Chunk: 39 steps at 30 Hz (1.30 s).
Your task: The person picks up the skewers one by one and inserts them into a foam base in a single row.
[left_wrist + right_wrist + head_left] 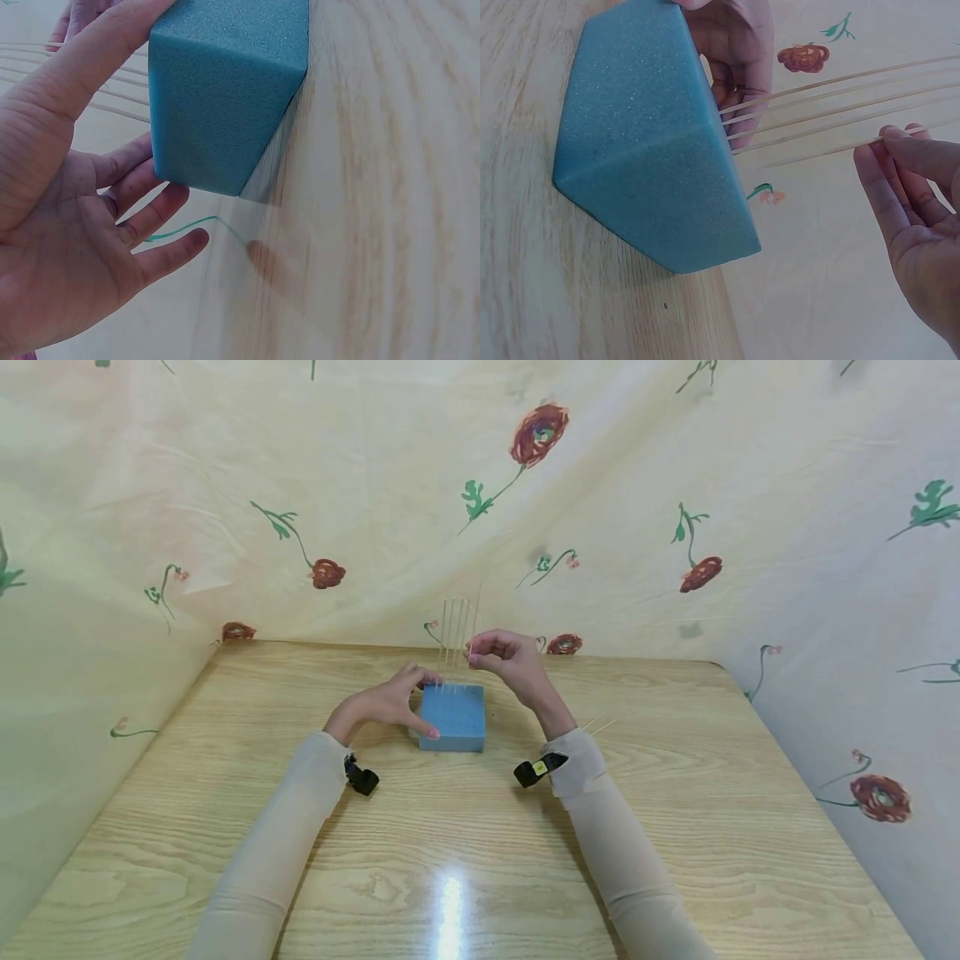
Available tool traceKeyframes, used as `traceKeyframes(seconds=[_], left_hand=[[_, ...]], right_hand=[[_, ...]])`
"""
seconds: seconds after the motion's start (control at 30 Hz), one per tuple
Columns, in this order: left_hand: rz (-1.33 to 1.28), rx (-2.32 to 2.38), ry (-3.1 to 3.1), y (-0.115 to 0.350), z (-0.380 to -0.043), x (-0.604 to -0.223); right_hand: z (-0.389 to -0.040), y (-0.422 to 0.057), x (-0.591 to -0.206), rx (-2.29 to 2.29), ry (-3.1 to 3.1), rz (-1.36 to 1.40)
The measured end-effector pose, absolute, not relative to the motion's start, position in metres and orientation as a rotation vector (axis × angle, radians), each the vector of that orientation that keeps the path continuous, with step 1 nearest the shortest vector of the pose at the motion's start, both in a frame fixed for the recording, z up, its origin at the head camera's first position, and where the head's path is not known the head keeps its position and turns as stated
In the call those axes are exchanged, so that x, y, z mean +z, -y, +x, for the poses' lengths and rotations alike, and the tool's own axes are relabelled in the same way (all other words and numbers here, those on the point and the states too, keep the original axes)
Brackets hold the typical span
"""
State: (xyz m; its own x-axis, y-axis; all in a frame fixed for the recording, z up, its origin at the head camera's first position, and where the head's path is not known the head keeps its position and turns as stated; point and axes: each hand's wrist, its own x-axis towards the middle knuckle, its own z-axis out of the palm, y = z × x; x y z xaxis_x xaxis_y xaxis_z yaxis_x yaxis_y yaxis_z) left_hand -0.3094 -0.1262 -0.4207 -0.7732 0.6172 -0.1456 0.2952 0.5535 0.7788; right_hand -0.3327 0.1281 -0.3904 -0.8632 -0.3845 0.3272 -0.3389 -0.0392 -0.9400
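Nearest the camera, the left sleeve (255,860) and right sleeve (637,877) reach in over the table (390,860) from the near side. Between the hands sits a blue foam block (453,718), flat on the table toward the far side, with four thin upright sticks (840,79) standing in a row along its far edge. The right hand (513,662) pinches another stick (817,154) between thumb and fingertips, its lower tip just above the block, apart from it, at the right end of the row.

To set this stick in well, I would match its spacing and lean to its neighbours, grip it low so it does not bow, and press straight down along its length; pushing at a slant could bend it or tear the foam. The block looks light, so steady bracing should matter.

The left hand (386,700) supplies that: spread wide, it holds the block's left side, thumb at the near left, fingers about the far left corner, ring and little fingers splayed. The right forearm angles in from the near right, the hand raised above the block and turned left. Two loose sticks (604,727) lie on the table just beyond the right cuff.
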Motion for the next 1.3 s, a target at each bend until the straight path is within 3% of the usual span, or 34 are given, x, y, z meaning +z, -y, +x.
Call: traceKeyframes(seconds=[1.3], left_hand=[[0.745,1.075,-2.395,0.1267,-0.3073,-0.419]], right_hand=[[-0.3321,-0.1279,-0.3944,-2.061,-2.136,-0.785]])
